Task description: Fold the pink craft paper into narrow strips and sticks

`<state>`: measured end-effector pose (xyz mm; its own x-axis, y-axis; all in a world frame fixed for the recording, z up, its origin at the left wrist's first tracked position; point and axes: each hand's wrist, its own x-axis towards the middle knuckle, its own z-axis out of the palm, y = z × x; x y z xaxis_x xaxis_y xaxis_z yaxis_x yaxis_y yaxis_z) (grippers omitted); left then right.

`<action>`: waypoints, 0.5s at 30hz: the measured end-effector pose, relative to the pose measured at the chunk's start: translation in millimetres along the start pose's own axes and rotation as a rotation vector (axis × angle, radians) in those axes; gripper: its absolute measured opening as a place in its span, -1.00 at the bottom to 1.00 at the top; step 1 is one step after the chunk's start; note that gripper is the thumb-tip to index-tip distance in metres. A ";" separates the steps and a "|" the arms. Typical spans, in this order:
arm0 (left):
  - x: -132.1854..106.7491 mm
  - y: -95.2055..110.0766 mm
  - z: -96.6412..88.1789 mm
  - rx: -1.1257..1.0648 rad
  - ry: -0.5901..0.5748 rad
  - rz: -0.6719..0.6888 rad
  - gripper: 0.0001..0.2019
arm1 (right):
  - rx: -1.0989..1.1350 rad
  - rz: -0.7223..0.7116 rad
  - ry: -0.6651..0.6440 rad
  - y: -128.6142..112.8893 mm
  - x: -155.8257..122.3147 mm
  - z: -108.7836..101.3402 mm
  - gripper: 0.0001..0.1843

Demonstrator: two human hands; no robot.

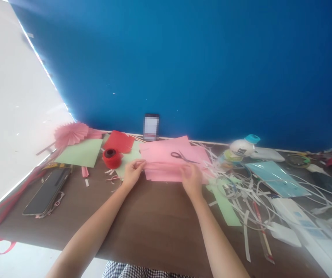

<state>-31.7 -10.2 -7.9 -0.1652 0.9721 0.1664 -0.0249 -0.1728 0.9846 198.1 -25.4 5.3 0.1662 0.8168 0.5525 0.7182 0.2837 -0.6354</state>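
My left hand (pixel 133 173) pinches the left end of a narrow, folded-looking strip of pink paper (pixel 161 166). Its right end is between the fingers of my right hand (pixel 192 181), which are slightly blurred. The strip lies level over several loose pink paper sheets (pixel 166 148) on the brown table. Black-handled scissors (pixel 176 155) rest on those sheets, just beyond my right hand. Left of my left hand stands a red ribbon roll (pixel 112 159), with red paper (pixel 119 141) behind it.
Left on the table (pixel 142 227) are a phone (pixel 48 192), green paper (pixel 81 152) and a pleated pink fan (pixel 71 134). Another phone (pixel 151 126) leans against the blue wall (pixel 166 69). To the right lie a white bottle (pixel 242 148), tangled white cables (pixel 258 193), paper scraps and a power strip (pixel 299 220).
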 end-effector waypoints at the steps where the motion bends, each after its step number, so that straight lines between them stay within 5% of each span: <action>1: -1.0 0.8 0.0 0.047 0.010 0.044 -0.79 | -0.107 -0.099 -0.022 -5.5 -1.0 -0.5 -0.69; 6: -8.9 12.2 4.2 0.121 -0.111 0.139 -0.86 | -0.300 -0.393 -0.228 -33.1 -8.3 3.8 -0.59; 15: -7.6 16.5 3.1 0.094 -0.239 0.094 -0.84 | -0.156 -0.231 -0.423 -30.8 -7.5 3.5 -0.71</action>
<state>-27.8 -19.9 7.3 0.0756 0.9641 0.2544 0.0733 -0.2598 0.9629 172.3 -38.5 18.8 -0.2738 0.8828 0.3816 0.8019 0.4286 -0.4162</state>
